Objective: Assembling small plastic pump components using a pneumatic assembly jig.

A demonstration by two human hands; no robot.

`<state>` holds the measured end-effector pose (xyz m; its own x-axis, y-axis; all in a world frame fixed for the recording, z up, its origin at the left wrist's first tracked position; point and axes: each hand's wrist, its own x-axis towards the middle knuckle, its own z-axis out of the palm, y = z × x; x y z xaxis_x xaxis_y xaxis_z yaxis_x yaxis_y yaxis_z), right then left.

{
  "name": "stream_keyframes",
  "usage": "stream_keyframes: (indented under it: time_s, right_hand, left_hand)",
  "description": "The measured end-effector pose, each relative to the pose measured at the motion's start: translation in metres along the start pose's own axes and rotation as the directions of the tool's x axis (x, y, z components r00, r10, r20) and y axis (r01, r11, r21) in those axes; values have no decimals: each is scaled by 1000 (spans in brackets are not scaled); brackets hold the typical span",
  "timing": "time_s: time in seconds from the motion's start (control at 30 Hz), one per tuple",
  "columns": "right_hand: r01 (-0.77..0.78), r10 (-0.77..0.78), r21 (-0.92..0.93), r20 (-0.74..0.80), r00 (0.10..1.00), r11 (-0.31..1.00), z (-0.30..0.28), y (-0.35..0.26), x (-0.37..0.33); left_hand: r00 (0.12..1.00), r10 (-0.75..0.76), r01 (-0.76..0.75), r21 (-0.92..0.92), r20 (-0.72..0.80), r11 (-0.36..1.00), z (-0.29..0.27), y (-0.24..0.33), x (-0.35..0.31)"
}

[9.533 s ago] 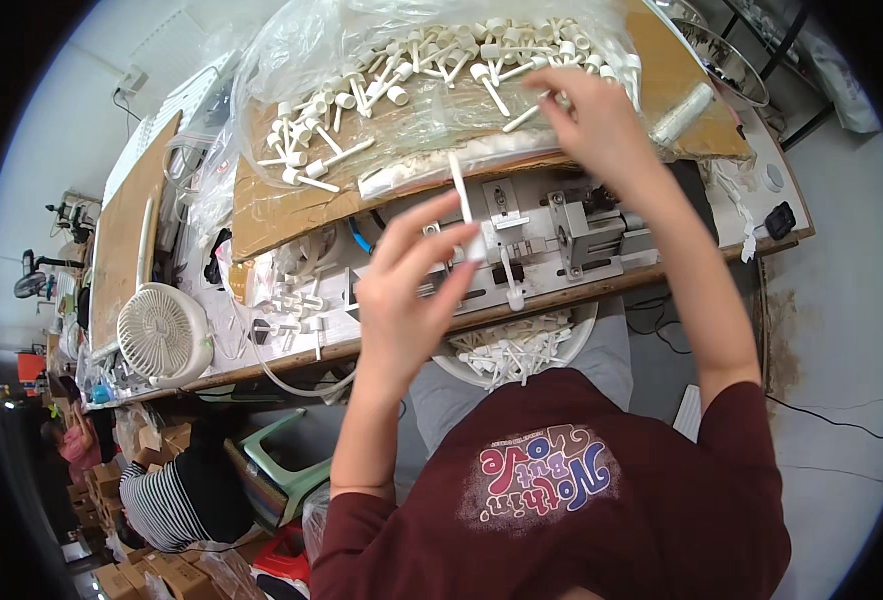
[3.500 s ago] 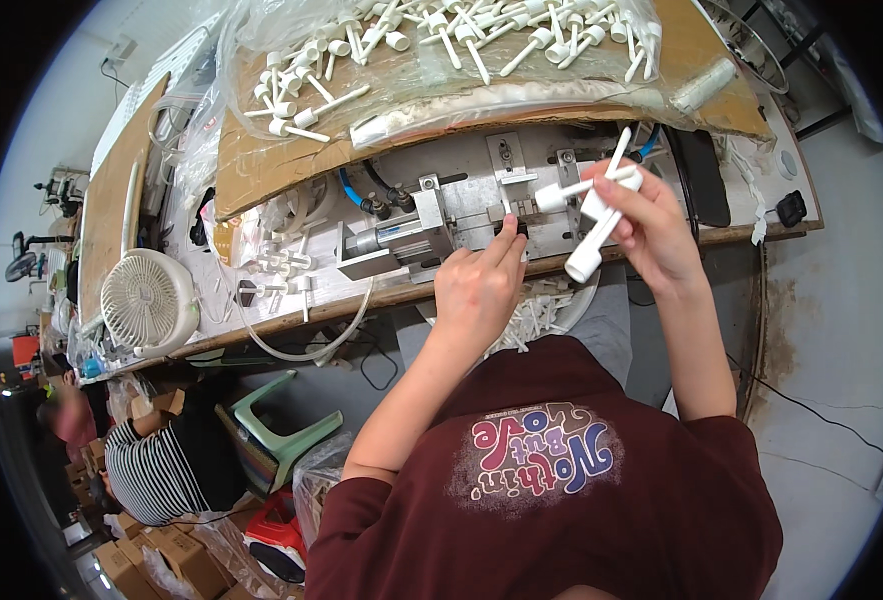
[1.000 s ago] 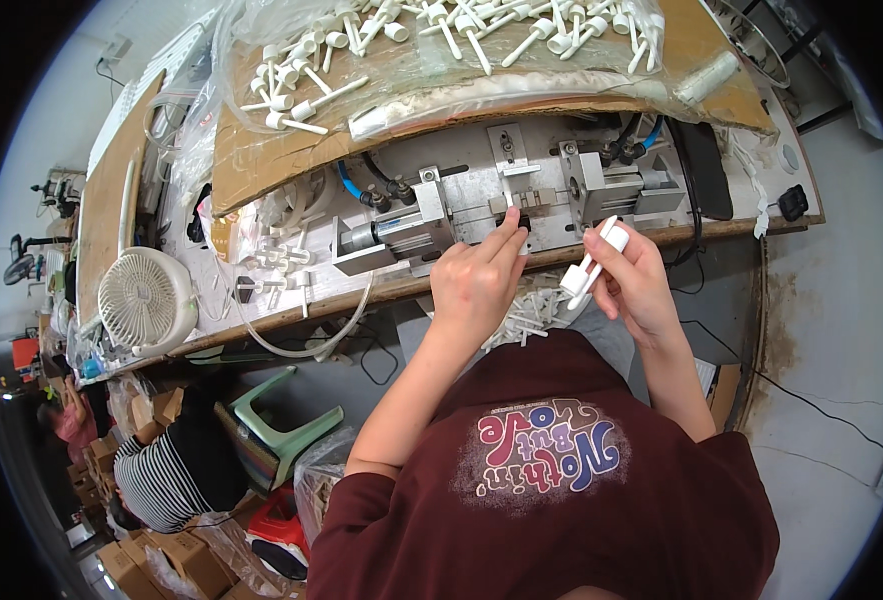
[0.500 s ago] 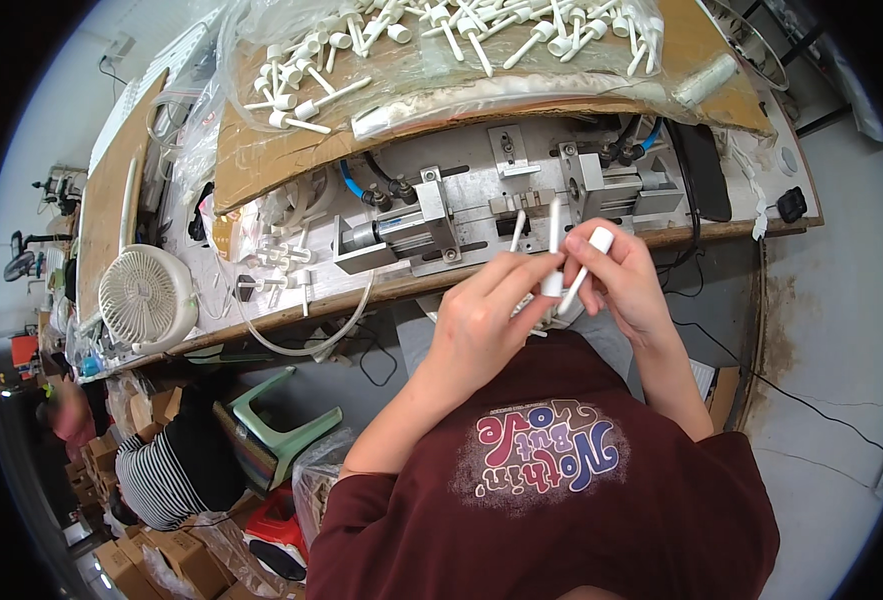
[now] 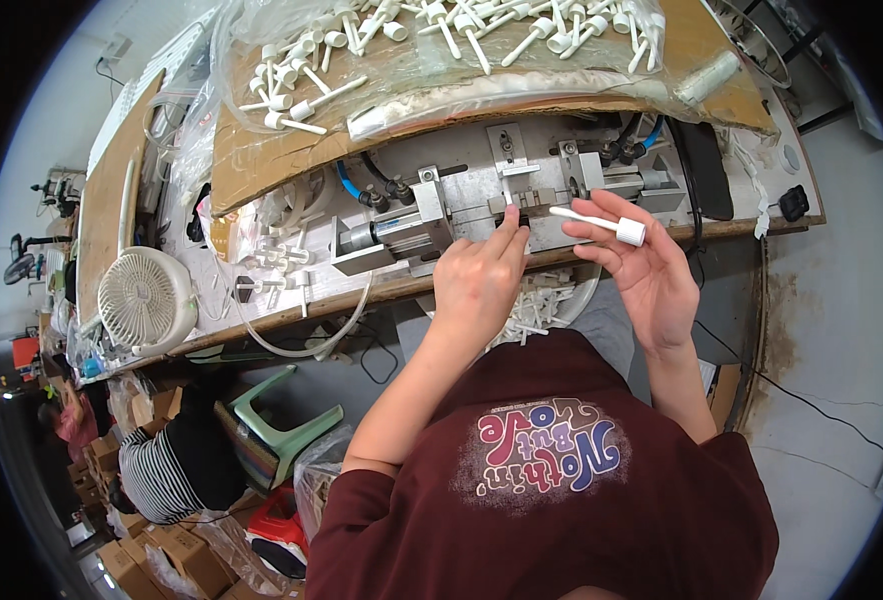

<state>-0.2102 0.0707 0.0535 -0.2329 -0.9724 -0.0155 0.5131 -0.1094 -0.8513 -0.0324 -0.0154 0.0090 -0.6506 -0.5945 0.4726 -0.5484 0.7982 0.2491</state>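
Note:
My left hand [image 5: 481, 285] reaches to the metal jig [image 5: 533, 200] on the bench. Its fingers are together, the index fingertip on a slim white stick [image 5: 508, 190] that stands out over the jig's middle; the stick's lower end is hidden by the fingers. To the right, my right hand [image 5: 651, 265] is raised palm up, holding a white applicator cap [image 5: 603, 224] between thumb and fingers. The cap's ribbed head points right and its rod points left toward the jig. Below my hands, a container of small white parts [image 5: 539, 305] rests at my lap.
Many white applicator caps [image 5: 471, 40] lie on plastic over a cardboard sheet [image 5: 271, 165] behind the jig. Metal cylinders [image 5: 386, 240] with blue and black hoses flank the jig. A fan [image 5: 146, 300] stands at left. A person in stripes [image 5: 166, 475] sits beyond a green stool [image 5: 286, 425].
My left hand has moved from the right hand up to the jig's middle. My right hand has drawn apart to the right and opened out, its applicator cap turned from upright to nearly level.

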Motion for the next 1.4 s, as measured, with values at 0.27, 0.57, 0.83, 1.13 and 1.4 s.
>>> stream_keyframes:
  time_s: [0.27,0.57,0.83,1.13,1.4]
  right_hand:
    - [120,-92,-232,132,987,965,5,-3,-8]
    - [499,-314,-832,420,852,243,-1,25,0]
    - [534,-183,-843,537,823,-73,-1,51,13]
    - [554,-277,-821,569,774,-138,10,61,17]
    - [550,-234,-807,589,773,-214,8,66,20]
  left_hand:
    - [1000,-22,22,-2,-6,1000,4,0,-3]
    - [999,-29,34,-136,39,990,-7,-2,-7]
    - [951,36,99,-412,307,906,-29,3,-45]
    - [968,-18,131,-443,248,887,-28,-1,-49]
    - [966,62,63,-464,250,884,-17,3,-50]
